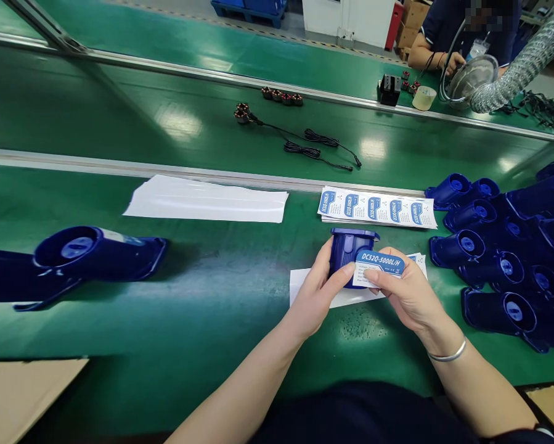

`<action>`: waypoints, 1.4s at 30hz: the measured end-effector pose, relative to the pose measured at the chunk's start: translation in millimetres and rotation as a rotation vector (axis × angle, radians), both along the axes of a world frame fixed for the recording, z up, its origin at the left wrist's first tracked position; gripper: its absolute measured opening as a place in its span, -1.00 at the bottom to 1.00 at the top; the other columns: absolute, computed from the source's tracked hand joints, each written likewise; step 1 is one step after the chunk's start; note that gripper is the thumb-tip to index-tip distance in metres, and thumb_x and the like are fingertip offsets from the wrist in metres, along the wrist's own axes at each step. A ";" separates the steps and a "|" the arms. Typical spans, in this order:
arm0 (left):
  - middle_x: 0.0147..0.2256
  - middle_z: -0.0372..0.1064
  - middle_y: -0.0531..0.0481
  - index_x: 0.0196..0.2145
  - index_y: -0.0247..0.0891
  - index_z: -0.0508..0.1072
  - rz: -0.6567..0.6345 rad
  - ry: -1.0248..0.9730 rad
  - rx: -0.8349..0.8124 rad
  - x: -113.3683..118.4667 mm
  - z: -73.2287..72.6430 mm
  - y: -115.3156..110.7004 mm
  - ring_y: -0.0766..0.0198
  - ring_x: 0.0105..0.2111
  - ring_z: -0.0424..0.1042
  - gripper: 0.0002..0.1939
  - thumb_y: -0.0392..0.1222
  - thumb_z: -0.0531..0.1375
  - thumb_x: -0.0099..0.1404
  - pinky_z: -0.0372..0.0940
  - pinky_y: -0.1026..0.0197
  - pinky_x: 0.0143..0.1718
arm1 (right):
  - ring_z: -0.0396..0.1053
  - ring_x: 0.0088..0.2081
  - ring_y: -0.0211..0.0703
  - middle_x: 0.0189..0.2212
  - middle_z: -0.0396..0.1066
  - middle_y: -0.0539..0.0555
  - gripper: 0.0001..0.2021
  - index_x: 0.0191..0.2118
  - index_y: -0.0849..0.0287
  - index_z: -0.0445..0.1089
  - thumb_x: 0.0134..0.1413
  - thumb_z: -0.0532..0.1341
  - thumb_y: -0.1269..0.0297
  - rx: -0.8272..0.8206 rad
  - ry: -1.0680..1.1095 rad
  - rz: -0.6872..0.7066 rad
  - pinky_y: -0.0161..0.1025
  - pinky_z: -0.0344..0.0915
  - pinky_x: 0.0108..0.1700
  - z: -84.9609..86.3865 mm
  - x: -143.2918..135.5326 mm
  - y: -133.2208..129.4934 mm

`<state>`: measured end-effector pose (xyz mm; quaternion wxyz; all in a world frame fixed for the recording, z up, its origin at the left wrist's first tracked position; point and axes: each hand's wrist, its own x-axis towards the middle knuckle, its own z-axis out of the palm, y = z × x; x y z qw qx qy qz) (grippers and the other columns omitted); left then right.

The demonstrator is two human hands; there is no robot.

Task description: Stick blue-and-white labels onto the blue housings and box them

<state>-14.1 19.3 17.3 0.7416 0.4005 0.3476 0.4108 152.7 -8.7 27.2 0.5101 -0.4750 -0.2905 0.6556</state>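
Observation:
My left hand (314, 287) grips a dark blue plastic housing (344, 248) from its left side, with the thumb across its front. A blue-and-white sticker label (379, 261), printed "DC52Q-5000L/H", lies against the housing's face. Its right end is pinched by my right hand (408, 290), and my left thumb touches its left edge. Whether the label is stuck down cannot be seen. Beneath both hands is a white label sheet (299, 285), partly covered. Just behind the housing sits a stack of printed label sheets (376, 207).
Many blue housings (512, 308) crowd the right side; a few more (96, 253) lie left. A white backing sheet (207, 198) rests near the metal rail. Black cables (304, 145) lie on the belt beyond. Across it, a co-worker's hand (455, 61) is near a flexible duct (521, 61).

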 end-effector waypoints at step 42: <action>0.26 0.25 -0.14 0.32 -0.14 0.14 0.006 0.058 0.006 1.0 5.6 -2.4 -0.11 0.23 0.27 -0.23 -0.09 0.35 0.25 0.24 -0.03 0.22 | 0.24 -0.40 -0.26 -0.43 0.35 -0.07 -0.67 -0.33 0.13 0.39 -0.12 0.53 0.21 -0.015 0.035 0.000 -0.31 0.18 -0.32 0.7 -1.3 0.1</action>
